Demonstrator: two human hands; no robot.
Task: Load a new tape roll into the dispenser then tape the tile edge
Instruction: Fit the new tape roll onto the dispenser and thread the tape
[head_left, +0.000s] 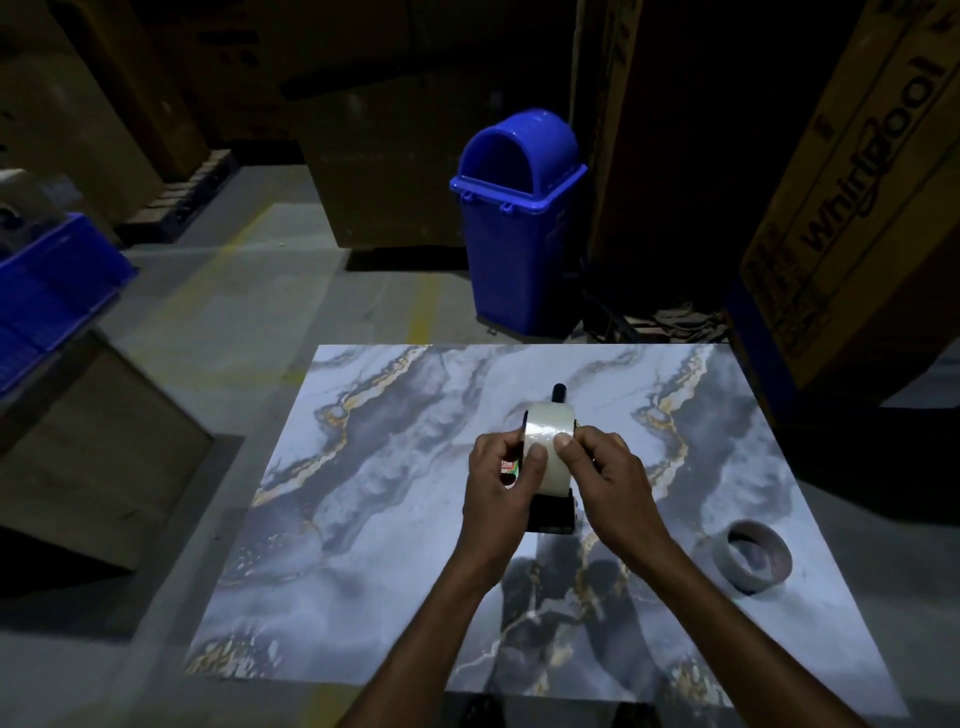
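So both hands are on the roll (548, 434), which sits upright in the black dispenser (554, 513) around the middle of the tile (363, 519). The left hand (498, 480) grips it from the left side, thumb laid over the clear face and fingers curled round the edge. The right hand (609, 470) pinches it from the right, thumb pressed flat on the same face right next to the other thumb. It's pretty dim, so I can't tell if either thumb has the tape end lifted. The dispenser's handle pokes out beyond the roll, away from the person. A bare core (758, 557) lies flat on the tile, well off to the right of the right hand. A blue bin (519, 234) stands past the tile's far edge.
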